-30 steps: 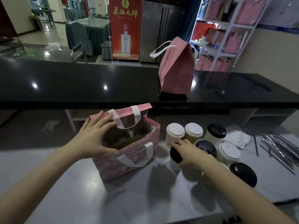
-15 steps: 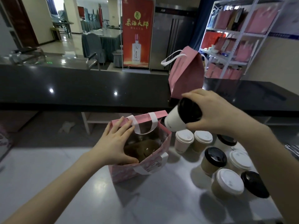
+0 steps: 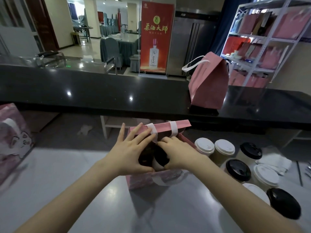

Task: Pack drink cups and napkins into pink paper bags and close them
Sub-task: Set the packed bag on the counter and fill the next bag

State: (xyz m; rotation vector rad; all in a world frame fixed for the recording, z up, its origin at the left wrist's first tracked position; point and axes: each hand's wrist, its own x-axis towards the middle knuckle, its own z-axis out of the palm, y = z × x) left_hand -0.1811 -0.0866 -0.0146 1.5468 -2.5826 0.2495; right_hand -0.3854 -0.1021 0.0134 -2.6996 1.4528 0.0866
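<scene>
An open pink paper bag [image 3: 178,126] with white handles stands on the pale counter in front of me. My left hand [image 3: 131,153] lies over its left rim, thumb on the near wall and fingers spread across the opening. My right hand [image 3: 176,153] reaches into the bag's mouth and grips a black-lidded cup [image 3: 161,157], which sits tilted and partly inside. To the right of the bag stand several more cups, with white lids [image 3: 204,146] and black lids [image 3: 238,169].
A closed pink bag [image 3: 208,84] stands on the raised black counter [image 3: 101,91] behind. Another pink printed bag [image 3: 11,140] is at the left edge. White napkins [image 3: 274,162] lie beyond the cups at the right.
My right hand lifted a black-lidded cup from the group, carried it left and lowered it into the bag's mouth. My left hand stayed on the bag's rim.
</scene>
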